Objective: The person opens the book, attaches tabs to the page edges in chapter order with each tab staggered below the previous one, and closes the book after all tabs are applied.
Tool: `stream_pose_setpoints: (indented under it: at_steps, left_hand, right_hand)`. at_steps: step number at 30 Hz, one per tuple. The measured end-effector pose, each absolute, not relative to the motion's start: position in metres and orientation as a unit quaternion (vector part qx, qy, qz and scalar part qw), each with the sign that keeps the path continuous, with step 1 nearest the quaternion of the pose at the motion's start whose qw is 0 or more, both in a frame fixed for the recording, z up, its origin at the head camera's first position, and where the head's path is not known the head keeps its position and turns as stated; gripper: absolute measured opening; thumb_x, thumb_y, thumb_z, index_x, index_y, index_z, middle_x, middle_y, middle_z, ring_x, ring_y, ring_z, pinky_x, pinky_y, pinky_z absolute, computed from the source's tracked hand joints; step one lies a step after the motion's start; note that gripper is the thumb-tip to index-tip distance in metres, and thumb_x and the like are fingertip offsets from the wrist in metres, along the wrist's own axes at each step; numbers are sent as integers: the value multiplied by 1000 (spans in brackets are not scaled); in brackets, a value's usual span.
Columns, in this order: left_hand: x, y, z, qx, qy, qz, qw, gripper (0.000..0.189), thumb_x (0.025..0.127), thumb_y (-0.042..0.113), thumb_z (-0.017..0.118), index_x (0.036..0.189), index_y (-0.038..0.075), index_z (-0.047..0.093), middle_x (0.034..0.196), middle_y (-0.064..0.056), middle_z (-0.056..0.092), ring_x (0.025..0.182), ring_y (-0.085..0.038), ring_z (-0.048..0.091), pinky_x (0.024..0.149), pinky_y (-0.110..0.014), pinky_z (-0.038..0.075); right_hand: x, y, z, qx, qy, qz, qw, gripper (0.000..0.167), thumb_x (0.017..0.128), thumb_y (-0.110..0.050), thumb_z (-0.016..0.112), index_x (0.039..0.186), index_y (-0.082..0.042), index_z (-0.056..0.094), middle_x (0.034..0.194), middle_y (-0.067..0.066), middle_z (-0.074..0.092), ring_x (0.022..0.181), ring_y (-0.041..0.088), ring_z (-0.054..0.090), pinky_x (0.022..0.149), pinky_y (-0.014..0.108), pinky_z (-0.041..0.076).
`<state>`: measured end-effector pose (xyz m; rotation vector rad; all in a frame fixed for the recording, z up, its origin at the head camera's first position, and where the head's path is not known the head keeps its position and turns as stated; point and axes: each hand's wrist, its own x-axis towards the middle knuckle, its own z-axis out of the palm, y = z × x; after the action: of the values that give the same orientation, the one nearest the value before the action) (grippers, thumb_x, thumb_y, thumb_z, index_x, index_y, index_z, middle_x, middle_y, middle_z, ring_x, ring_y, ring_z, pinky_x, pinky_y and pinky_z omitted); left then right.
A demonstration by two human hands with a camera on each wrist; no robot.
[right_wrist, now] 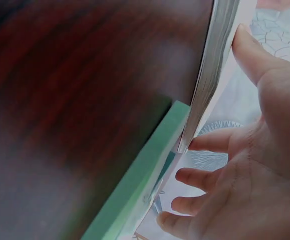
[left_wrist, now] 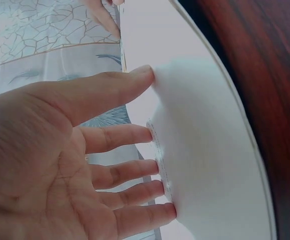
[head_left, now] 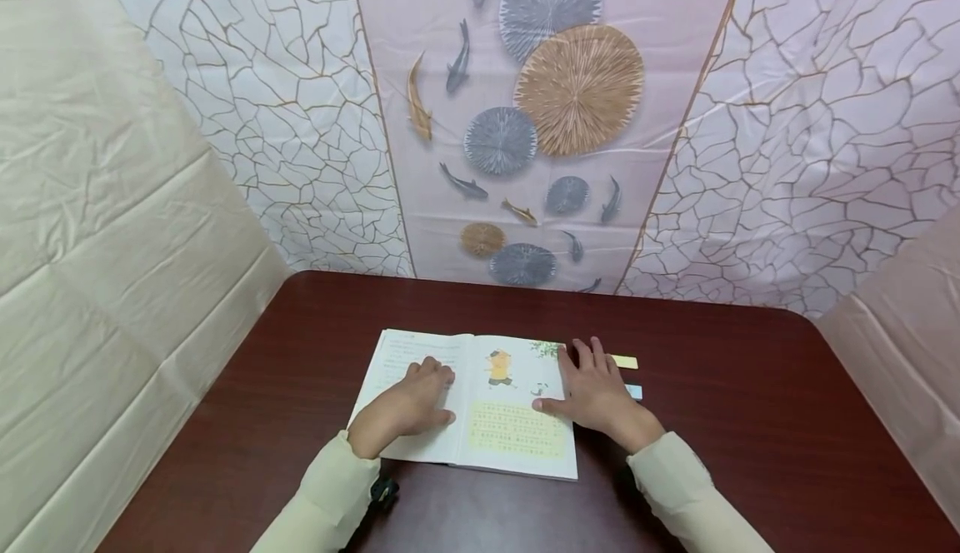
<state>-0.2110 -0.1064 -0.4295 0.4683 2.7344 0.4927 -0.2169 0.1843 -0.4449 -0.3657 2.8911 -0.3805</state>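
Paper book [head_left: 480, 403] open under left hand [head_left: 408, 407], print illegible.

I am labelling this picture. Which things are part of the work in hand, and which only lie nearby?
In use: open book, left hand on its left page, right hand at its right edge.
Nearby: yellow strip, blue strip, table.

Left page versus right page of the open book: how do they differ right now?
The left page looks plain with faint text; the right page carries a coloured figure and a yellow text block. The left hand rests fully on the left page; the right hand overlaps the right page's outer edge. Both lie flat.
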Motion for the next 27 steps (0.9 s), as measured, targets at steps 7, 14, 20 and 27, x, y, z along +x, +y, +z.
stream_pose_setpoints:
  at_steps: [7,14,20,27]
  left_hand:
    - [-210,-106,-428,165,960,161,160,54,92,22,84,138,2,62,144,-20,52,128,-38,49,108,-50,46]
    - [-211,-105,-432,164,957,172,165,54,93,21,83,139,1,61,147,-22,50,131,-39,47,111,-51,44]
    - [-210,-104,-432,159,956,178,168,55,93,22,83,139,1,61,148,-23,50,134,-40,47,113,-52,44]
    - [-209,-105,-431,153,957,182,169,55,95,22,81,141,1,59,151,-23,47,136,-40,45,113,-52,43]
  right_hand:
    - [-217,181,-441,-120,980,-117,105,102,94,-62,72,162,4,35,167,35,21,157,57,6,123,71,13]
    - [-212,178,-441,-132,984,-106,59,87,90,-54,80,154,-2,51,151,31,40,142,51,34,115,64,33]
    - [-206,171,-440,-94,968,-231,31,100,88,-30,88,162,4,30,136,29,61,111,35,64,89,47,55]
    - [-207,174,-436,-34,908,-418,-15,70,95,-8,80,152,8,43,81,8,59,63,19,48,65,33,43]
